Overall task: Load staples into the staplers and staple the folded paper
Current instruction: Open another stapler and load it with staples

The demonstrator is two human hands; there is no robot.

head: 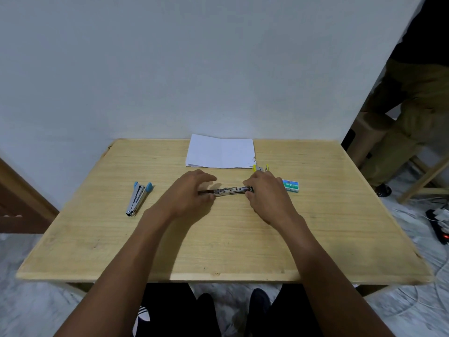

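Note:
A metal stapler (pixel 228 191) lies opened out flat on the wooden table (pixel 218 244), near its middle. My left hand (pixel 188 190) pinches its left end and my right hand (pixel 266 194) grips its right end. A second stapler with blue ends (pixel 137 198) lies on the left part of the table, untouched. The folded white paper (pixel 220 152) rests at the table's far edge by the wall. A green and white staple box (pixel 291 185) sits just right of my right hand. A small yellow item (pixel 260 168) shows behind my right hand, partly hidden.
A white wall rises right behind the table. A person in olive trousers (pixel 410 113) stands at the right beside a wooden stool leg (pixel 425 178). A power strip with cables (pixel 439 227) lies on the floor to the right. My feet show under the front edge.

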